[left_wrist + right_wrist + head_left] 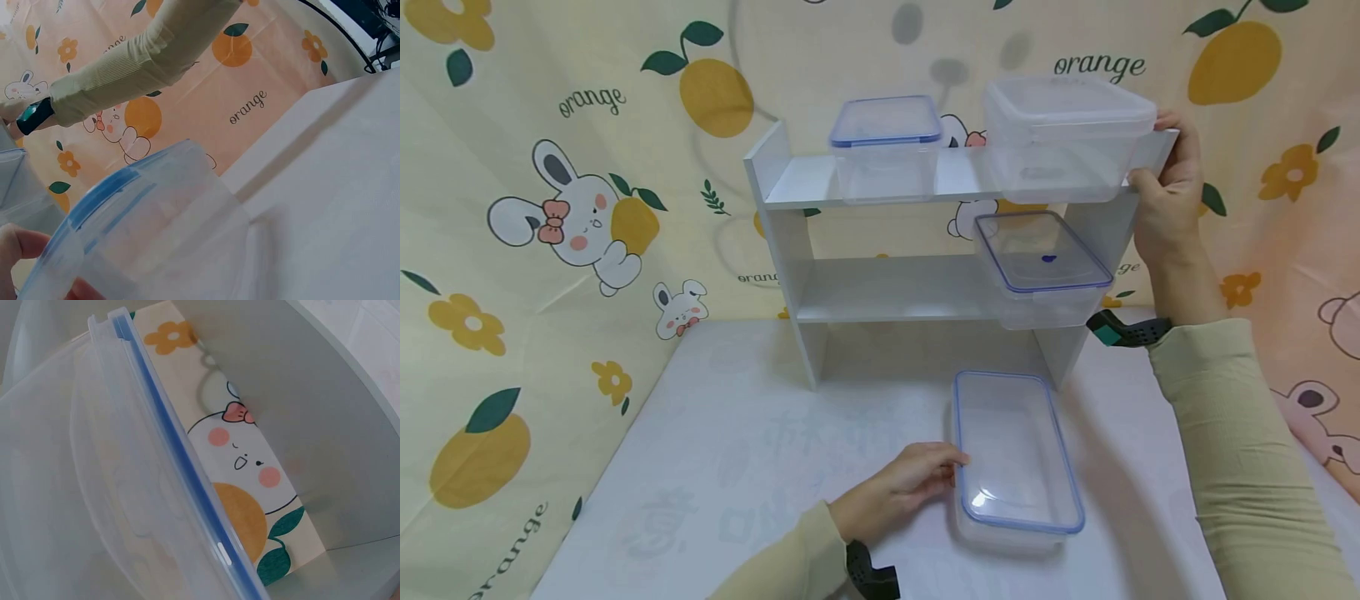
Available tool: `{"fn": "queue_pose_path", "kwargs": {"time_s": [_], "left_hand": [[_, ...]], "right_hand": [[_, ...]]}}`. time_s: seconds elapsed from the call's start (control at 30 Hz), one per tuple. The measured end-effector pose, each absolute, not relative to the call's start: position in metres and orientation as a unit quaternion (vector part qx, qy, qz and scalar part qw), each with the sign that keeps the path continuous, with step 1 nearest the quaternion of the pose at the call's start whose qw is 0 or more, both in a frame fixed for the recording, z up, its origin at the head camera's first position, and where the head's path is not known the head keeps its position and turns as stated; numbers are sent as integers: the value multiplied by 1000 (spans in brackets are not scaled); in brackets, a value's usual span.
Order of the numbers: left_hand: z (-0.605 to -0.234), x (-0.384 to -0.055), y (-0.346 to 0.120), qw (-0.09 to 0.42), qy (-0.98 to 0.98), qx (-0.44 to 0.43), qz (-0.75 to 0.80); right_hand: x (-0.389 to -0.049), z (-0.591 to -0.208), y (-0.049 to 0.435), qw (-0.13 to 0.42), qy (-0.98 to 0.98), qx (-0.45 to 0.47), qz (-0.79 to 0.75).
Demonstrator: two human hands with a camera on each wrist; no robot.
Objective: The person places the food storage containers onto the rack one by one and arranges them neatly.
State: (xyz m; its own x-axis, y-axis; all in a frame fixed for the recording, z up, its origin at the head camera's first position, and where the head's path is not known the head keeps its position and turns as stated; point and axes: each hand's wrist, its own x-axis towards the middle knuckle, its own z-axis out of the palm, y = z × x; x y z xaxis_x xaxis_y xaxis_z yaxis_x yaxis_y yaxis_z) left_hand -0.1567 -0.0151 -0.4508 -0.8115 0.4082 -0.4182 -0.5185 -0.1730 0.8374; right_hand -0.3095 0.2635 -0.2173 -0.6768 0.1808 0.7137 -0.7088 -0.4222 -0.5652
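On the white table lies a clear rectangular food container (1018, 450) with a blue-edged lid. My left hand (917, 477) pinches its left edge; in the left wrist view, thumb and finger show at the rim of this container (150, 219). My right hand (1176, 187) grips the right side panel of a white shelf rack (887, 287) at its upper end, beside a large clear container (1067, 137). On the middle shelf, a blue-rimmed clear container (1045, 271) sits at the right, its front overhanging the edge. Its blue seal (187, 475) crosses the right wrist view.
A smaller blue-lidded container (887, 150) stands left of the large one on the top shelf. Behind the rack hangs a cloth (647, 367) printed with oranges and rabbits. A black cable (337, 31) runs at the upper right of the left wrist view.
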Motion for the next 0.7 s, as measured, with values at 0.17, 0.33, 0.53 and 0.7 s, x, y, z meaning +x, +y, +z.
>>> {"fn": "queue_pose_path", "kwargs": {"time_s": [0.17,0.33,0.53,0.7], "left_hand": [[-448,-157,-24,304,570,-30,762],[-445,-156,-32,304,577,-18,758],[-441,-156,-42,301,581,-16,756],[-436,-156,-51,299,577,-4,760]], "right_hand": [[-309,-218,264,281,-462,286,791],[-309,-217,264,285,-468,285,787],[-309,-217,264,286,-469,284,786],[-308,-217,264,283,-467,289,786]]}}
